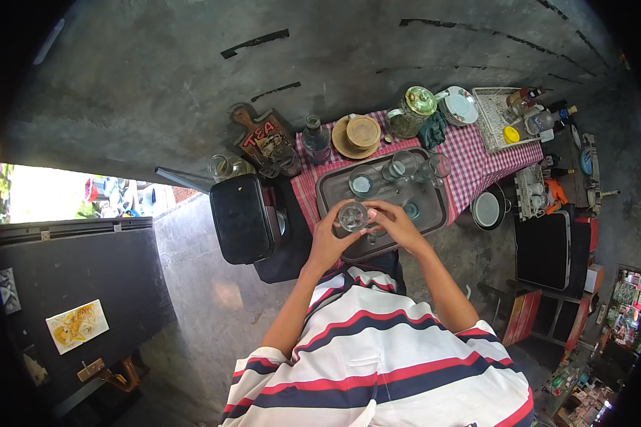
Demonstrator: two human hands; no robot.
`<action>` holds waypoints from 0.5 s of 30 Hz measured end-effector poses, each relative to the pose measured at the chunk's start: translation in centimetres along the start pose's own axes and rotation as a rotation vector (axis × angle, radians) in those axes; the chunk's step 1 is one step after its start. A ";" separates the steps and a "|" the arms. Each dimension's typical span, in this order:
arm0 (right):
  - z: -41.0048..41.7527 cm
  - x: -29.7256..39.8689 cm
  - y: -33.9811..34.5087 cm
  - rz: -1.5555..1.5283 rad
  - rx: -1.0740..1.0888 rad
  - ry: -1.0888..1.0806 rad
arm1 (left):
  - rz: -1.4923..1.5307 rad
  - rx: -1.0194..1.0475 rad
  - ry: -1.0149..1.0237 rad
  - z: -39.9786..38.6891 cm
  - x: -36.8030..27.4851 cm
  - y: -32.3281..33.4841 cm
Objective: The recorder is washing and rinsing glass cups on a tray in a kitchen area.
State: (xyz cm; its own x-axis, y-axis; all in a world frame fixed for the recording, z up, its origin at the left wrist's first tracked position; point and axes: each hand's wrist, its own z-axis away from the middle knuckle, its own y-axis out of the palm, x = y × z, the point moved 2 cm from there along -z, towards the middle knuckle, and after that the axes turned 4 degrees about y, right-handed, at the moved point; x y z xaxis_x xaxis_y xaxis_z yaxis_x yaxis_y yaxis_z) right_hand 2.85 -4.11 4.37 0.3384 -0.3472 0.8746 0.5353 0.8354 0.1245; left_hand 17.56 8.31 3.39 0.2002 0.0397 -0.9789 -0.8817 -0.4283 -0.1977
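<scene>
A clear drinking glass (353, 217) is held between my two hands, above the near part of a dark serving tray (328, 195). The fingers of my left hand (332, 235) curve around the glass's left side. My right hand (395, 225) has its fingertips on the right side of it. Farther back on the tray stand several more glasses, among them a wide glass (364, 180) and a stemmed glass (439, 165). A bluish glass (411, 209) sits close to my right fingers. Another glass, near the tray's front, is partly hidden by my right hand.
Behind the tray, on a red checked tablecloth (467, 168), are a glass bottle (316, 140), a wooden cup and saucer (362, 133), a lidded glass jug (414, 109) and stacked plates (459, 104). A black appliance (240, 219) stands left; a wicker tray (489, 123) with bottles lies right.
</scene>
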 end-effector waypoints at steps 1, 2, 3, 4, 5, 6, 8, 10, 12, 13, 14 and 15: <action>0.3 -0.1 0.1 -0.091 -0.017 -0.003 | 0.004 0.035 -0.013 -0.2 -0.3 0.3; 0.5 -0.2 0.1 -0.181 -0.033 -0.006 | 0.008 0.069 -0.026 -0.3 -0.5 0.6; 0.6 -0.6 0.0 -0.183 -0.035 -0.009 | 0.006 0.073 -0.024 -0.4 -0.6 0.9; 0.6 -1.2 -0.3 -0.224 -0.048 -0.019 | -0.006 0.078 -0.025 -0.5 -0.8 1.2; 0.6 -1.6 -0.5 -0.264 -0.060 -0.028 | -0.018 0.082 -0.027 -0.6 -0.9 1.5; 0.7 -1.8 -0.5 -0.264 -0.058 -0.031 | -0.020 0.081 -0.025 -0.6 -0.7 1.8; 1.1 -2.1 -0.6 -0.357 -0.082 -0.068 | 0.027 0.126 -0.046 -0.7 0.2 2.4; 1.2 -3.0 -1.0 -0.375 -0.099 -0.085 | -0.025 0.144 -0.011 -1.0 0.0 2.7; 1.6 -3.4 -1.1 -0.393 -0.114 -0.097 | -0.077 0.161 0.021 -1.1 -0.1 3.1; 1.8 -3.4 -1.2 -0.395 -0.154 -0.099 | -0.068 0.170 -0.024 -1.0 0.1 3.3; 2.0 -3.4 -1.3 -0.397 -0.194 -0.100 | -0.058 0.178 -0.070 -0.9 0.2 3.4; 2.1 -3.6 -1.4 -0.398 -0.192 -0.100 | -0.059 0.177 -0.070 -0.8 0.5 3.5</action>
State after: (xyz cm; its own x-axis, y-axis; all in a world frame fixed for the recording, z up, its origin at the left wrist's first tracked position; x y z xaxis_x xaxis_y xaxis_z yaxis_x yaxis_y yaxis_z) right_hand -0.72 -3.18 2.06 0.0064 -0.5747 0.8184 0.7457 0.5480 0.3790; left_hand 14.93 6.13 2.26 0.2286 0.1255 -0.9654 -0.9321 -0.2580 -0.2543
